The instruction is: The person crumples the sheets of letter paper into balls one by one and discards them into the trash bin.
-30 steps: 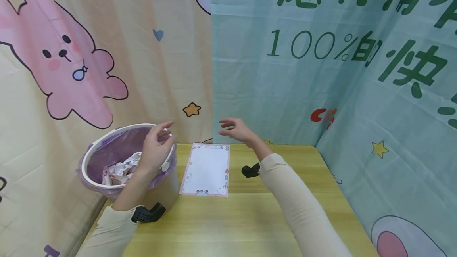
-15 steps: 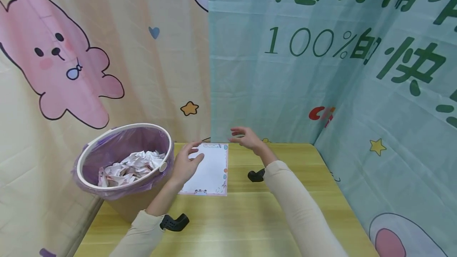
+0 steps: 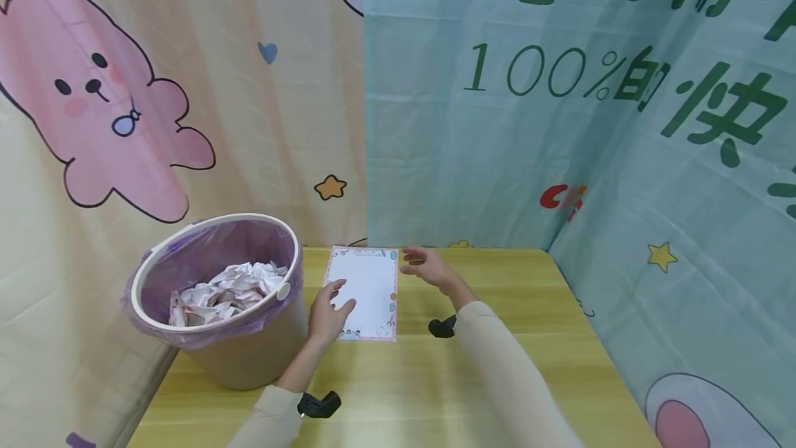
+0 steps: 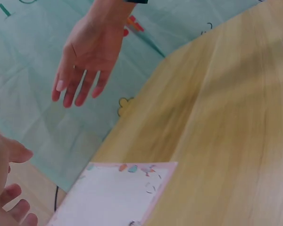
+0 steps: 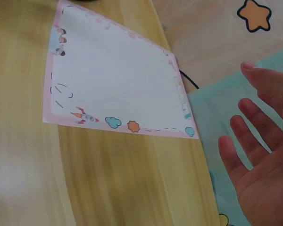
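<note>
A white sheet of paper [image 3: 368, 292] with a pink border and small printed drawings lies flat on the wooden table. Over its left part in the head view is my left hand [image 3: 327, 313], fingers relaxed and holding nothing. My right hand [image 3: 430, 269] hovers by the sheet's upper right edge, its fingers loosely spread and nothing in them. The left wrist view shows the right hand [image 4: 90, 56] with its palm turned this way, beyond the paper [image 4: 115, 193]. In the right wrist view the right hand [image 5: 266, 155] is apart from the paper [image 5: 118, 70].
At the left stands a bin [image 3: 249, 358] with a purple liner [image 3: 199, 247] and a white rim. Crumpled paper [image 3: 230, 289] lies inside it. Printed curtains [image 3: 466, 157] hang behind the table [image 3: 398, 393] and along its sides.
My left hand has moved from over the bin rightward and down to the paper. My right hand has shifted slightly right and lowered beside the sheet.
</note>
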Demonstrator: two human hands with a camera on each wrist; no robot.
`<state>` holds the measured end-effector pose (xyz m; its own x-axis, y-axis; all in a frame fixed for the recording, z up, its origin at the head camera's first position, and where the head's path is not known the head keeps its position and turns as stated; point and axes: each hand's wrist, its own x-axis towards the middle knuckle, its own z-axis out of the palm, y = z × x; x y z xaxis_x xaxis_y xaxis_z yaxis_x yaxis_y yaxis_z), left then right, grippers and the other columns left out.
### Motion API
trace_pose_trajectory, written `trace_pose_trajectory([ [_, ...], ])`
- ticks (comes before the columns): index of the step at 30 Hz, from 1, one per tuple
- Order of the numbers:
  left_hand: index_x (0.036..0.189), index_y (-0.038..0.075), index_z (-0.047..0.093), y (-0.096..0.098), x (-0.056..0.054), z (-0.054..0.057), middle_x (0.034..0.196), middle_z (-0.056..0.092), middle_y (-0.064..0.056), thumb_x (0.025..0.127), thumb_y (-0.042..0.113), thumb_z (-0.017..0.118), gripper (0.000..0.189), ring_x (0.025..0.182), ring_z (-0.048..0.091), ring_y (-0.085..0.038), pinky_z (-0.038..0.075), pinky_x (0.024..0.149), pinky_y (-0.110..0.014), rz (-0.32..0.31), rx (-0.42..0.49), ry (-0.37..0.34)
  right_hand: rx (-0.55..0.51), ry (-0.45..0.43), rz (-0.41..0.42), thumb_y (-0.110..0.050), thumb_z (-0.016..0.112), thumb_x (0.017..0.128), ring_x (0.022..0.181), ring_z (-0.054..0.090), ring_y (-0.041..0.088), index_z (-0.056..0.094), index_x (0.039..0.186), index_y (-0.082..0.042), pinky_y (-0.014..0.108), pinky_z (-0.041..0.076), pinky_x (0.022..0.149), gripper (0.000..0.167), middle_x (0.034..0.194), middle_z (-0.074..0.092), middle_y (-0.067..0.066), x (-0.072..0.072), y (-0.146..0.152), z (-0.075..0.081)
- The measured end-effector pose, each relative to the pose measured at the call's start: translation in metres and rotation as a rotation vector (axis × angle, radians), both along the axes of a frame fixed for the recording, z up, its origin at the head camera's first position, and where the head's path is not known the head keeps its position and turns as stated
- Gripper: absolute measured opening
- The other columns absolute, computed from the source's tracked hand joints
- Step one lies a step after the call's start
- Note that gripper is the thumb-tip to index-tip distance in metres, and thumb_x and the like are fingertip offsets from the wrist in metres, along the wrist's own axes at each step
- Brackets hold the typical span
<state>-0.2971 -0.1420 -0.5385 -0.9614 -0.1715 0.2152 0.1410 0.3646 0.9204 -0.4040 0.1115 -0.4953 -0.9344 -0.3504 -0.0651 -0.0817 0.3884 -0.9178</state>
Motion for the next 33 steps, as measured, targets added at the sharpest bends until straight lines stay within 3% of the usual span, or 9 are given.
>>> trace_pose_trajectory([
  [5,0.141,-0.001,0.057,0.0,-0.002,-0.034,0.145,0.051,-0.028,0.091,0.005,0.077,0.055,0.135,0.045,-0.049,0.039,0.109,-0.061,0.074,-0.027,-0.084,-0.011,0.002,-0.002,-0.012,0.071,0.1,0.133,0.051,0.037,0.053,0.148,-0.002,0.051,0.045,0.108,0.053,0.143,0.057,0.019,0.0,-0.003,-0.021],
  [10,0.142,-0.005,0.053,-0.002,-0.001,-0.056,0.147,0.046,-0.033,0.09,0.005,0.077,0.058,0.137,0.04,-0.053,0.034,0.112,-0.063,0.145,-0.003,-0.139,-0.008,-0.013,-0.017,-0.01,0.071,0.099,0.135,0.049,0.039,0.052,0.148,0.001,0.051,0.044,0.109,0.054,0.145,0.055,0.019,0.003,-0.004,-0.037],
  [14,0.139,-0.009,0.054,-0.005,0.002,-0.076,0.145,0.048,-0.034,0.088,0.003,0.078,0.058,0.136,0.041,-0.053,0.034,0.113,-0.062,0.188,-0.029,-0.143,0.016,-0.02,-0.031,-0.008,0.071,0.098,0.137,0.047,0.04,0.053,0.147,0.002,0.051,0.043,0.11,0.053,0.146,0.055,0.019,0.007,-0.006,-0.051],
  [18,0.139,-0.01,0.053,-0.004,0.003,-0.093,0.145,0.048,-0.034,0.086,0.003,0.08,0.061,0.136,0.042,-0.052,0.033,0.114,-0.06,0.214,-0.075,-0.104,0.057,-0.016,-0.031,-0.009,0.071,0.099,0.137,0.046,0.042,0.054,0.146,0.003,0.052,0.041,0.112,0.052,0.147,0.053,0.02,0.009,-0.009,-0.067],
  [25,0.142,-0.014,0.049,-0.004,0.01,-0.106,0.145,0.048,-0.034,0.085,0.013,0.083,0.071,0.136,0.043,-0.051,0.031,0.116,-0.058,0.229,-0.292,-0.078,0.103,-0.034,-0.062,-0.014,0.076,0.096,0.139,0.045,0.042,0.055,0.146,0.0,0.053,0.039,0.113,0.056,0.149,0.052,0.02,0.008,-0.017,-0.083],
  [30,0.14,-0.013,0.053,-0.006,0.015,-0.105,0.143,0.052,-0.033,0.085,0.015,0.083,0.068,0.134,0.045,-0.051,0.034,0.114,-0.058,0.208,-0.335,-0.081,0.208,-0.02,-0.032,-0.02,0.078,0.095,0.142,0.041,0.042,0.051,0.151,-0.002,0.054,0.035,0.115,0.065,0.154,0.047,0.02,0.003,-0.015,-0.097],
  [33,0.137,-0.012,0.056,-0.008,0.017,-0.106,0.141,0.054,-0.032,0.085,0.016,0.084,0.066,0.131,0.048,-0.051,0.036,0.112,-0.058,0.19,-0.351,-0.087,0.349,0.057,0.028,-0.025,0.077,0.094,0.143,0.038,0.043,0.048,0.151,0.002,0.055,0.031,0.117,0.069,0.155,0.045,0.023,0.005,-0.018,-0.107],
])
